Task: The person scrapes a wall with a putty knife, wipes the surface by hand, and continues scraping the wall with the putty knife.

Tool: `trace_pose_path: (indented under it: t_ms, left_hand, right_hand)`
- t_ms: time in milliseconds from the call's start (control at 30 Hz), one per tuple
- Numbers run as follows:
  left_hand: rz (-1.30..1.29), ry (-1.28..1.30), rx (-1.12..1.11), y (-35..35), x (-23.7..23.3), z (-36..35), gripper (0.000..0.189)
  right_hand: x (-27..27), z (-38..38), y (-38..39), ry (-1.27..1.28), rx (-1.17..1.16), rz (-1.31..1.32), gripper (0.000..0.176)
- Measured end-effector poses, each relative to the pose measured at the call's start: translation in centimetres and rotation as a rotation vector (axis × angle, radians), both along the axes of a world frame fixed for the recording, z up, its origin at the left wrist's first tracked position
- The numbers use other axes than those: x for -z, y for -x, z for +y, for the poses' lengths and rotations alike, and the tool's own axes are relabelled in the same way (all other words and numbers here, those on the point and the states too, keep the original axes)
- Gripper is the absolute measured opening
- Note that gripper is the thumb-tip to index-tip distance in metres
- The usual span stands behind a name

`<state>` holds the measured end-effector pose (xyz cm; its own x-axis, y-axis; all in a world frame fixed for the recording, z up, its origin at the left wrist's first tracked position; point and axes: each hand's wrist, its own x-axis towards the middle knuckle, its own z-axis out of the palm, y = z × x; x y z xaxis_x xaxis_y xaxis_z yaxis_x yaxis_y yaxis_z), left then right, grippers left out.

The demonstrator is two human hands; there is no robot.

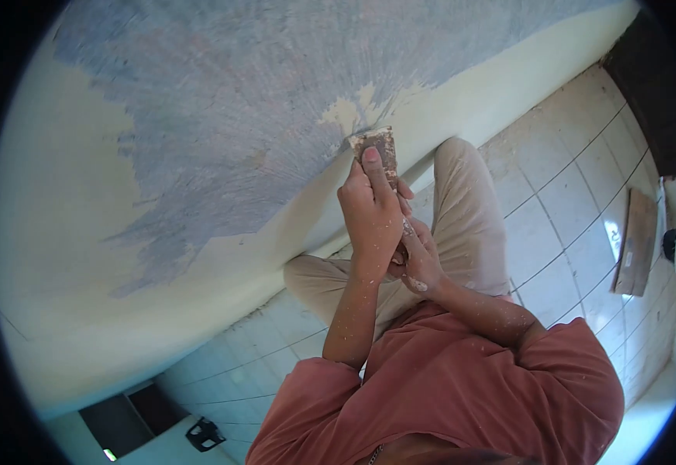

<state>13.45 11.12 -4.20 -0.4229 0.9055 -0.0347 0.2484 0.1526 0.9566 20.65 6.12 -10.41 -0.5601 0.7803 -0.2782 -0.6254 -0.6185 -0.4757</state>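
A scraper (382, 147) with a worn, paint-spotted blade has its edge against the wall (221, 101). My left hand (370, 203) is wrapped round it, thumb pressed flat along the blade. Lower down, my right hand (417, 260) is closed round the handle end, with pale flecks on its skin. Around the blade the wall shows a large rough grey-blue patch, bordered by smooth cream paint. Small cream remnants (345, 111) lie just above the blade edge.
My bent knees (469, 194) are close to the wall's foot. White floor tiles (559, 225) spread to the right, where a brown board (635, 244) lies near a round white-and-black object (675, 246). A black object (204, 434) is at the lower left.
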Motion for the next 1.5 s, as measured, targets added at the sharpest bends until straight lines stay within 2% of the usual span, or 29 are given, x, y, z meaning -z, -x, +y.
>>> trace_pose_path:
  t_ms: [67, 167, 267, 433, 567, 667, 767, 967, 1067, 1167, 1267, 1333, 1500]
  left_hand:
    - [0.077, 0.022, 0.010, 0.7, -0.4, 0.0, 0.044]
    - [0.102, 0.061, 0.035, 0.9, -0.4, -0.2, 0.045]
    - [0.098, 0.055, -0.011, 1.2, 1.0, -0.6, 0.045]
    - [0.063, 0.037, -0.022, 0.8, 1.7, -0.3, 0.048]
    - [0.081, 0.036, -0.047, 0.5, 1.6, 0.0, 0.048]
    - [0.090, 0.004, -0.030, 0.3, 0.7, 0.6, 0.047]
    - [0.131, -0.030, -0.059, 0.6, 1.8, 0.2, 0.048]
    - [0.069, -0.013, -0.014, 0.1, -0.4, 0.9, 0.048]
    - [0.047, 0.000, -0.070, 0.6, 1.5, 0.3, 0.047]
    - [0.080, -0.010, -0.001, 0.3, -0.9, 1.2, 0.047]
    - [0.055, 0.031, -0.064, 0.8, 1.6, 0.2, 0.047]
    - [0.102, 0.012, -0.030, 0.5, 0.5, 1.1, 0.046]
    - [0.136, 0.007, -0.053, 0.6, 1.0, 1.2, 0.045]
  right_hand:
    - [-0.8, -0.4, 1.0, 0.053, 0.019, 0.069, 0.039]
    - [0.1, -0.9, 1.6, -0.007, 0.029, 0.125, 0.043]
    - [1.2, -1.1, 1.9, 0.042, 0.006, 0.088, 0.039]
    - [1.9, -0.5, 1.4, -0.043, 0.011, 0.055, 0.023]
    - [2.4, -0.2, 1.3, -0.083, 0.031, 0.066, 0.022]
    - [2.3, 0.2, 1.5, -0.209, 0.082, 0.077, 0.022]
    - [2.1, -0.2, 1.6, -0.125, 0.053, 0.014, 0.023]
    - [1.4, 0.5, 1.8, -0.159, 0.080, -0.017, 0.025]
    - [1.2, 0.1, 1.5, -0.157, 0.056, -0.061, 0.025]
    - [0.7, 0.7, 1.8, -0.193, 0.111, 0.045, 0.025]
    - [1.5, -0.1, 2.2, -0.063, 0.107, 0.023, 0.026]
    - [1.8, 0.8, 2.1, -0.110, 0.097, 0.052, 0.027]
    - [2.5, 0.8, 1.9, -0.117, 0.063, 0.046, 0.026]
